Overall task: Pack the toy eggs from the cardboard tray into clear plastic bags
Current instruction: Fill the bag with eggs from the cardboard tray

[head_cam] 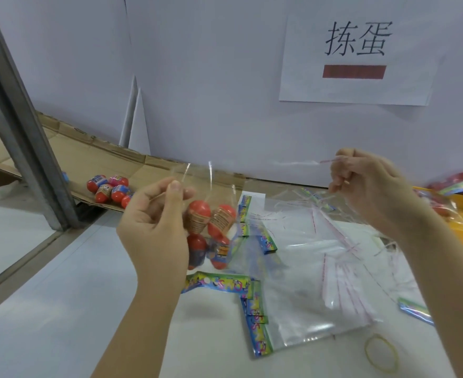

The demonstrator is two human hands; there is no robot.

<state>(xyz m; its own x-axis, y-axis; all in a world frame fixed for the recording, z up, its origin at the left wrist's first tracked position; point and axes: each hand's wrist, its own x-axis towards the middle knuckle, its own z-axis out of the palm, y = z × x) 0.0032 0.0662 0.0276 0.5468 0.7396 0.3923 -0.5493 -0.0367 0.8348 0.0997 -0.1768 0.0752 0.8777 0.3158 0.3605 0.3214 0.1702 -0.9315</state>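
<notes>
With your left grip (154, 227) pinching the neck of the clear plastic bag (211, 184) of four toy eggs (211, 222) above the surface (61, 282), draw the thin sealing strip (331, 160) pinched in your right grip (361, 184) fully clear, then press the flap flat.
</notes>
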